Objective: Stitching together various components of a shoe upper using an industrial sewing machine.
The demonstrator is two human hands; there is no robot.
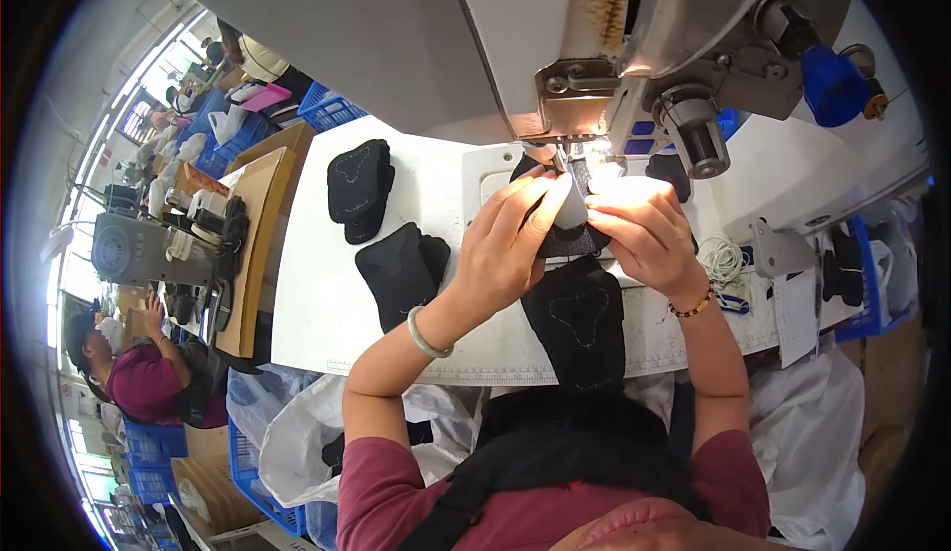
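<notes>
Both my hands hold a black fabric piece (580,242) beneath the needle area of a lit sewing machine (580,105). My left hand (503,239) is closed, its thumb and fingers pinching the left side of the piece beside a pale grey strip (571,206). On the other side, my right hand (649,226) has its fingers bent together on the piece's right edge, their tips washed out by the lamp. Close below hangs a black stitched panel (575,321), lying over the table's front edge; whether it joins the held piece I cannot tell.
Stacked black pieces (359,187) and more black pieces (401,272) lie left on the white table (317,294). Right are a thread tangle (723,262) and small blue snips (733,303). White cloth bags (807,432) hang below. A co-worker (149,378) sits far left.
</notes>
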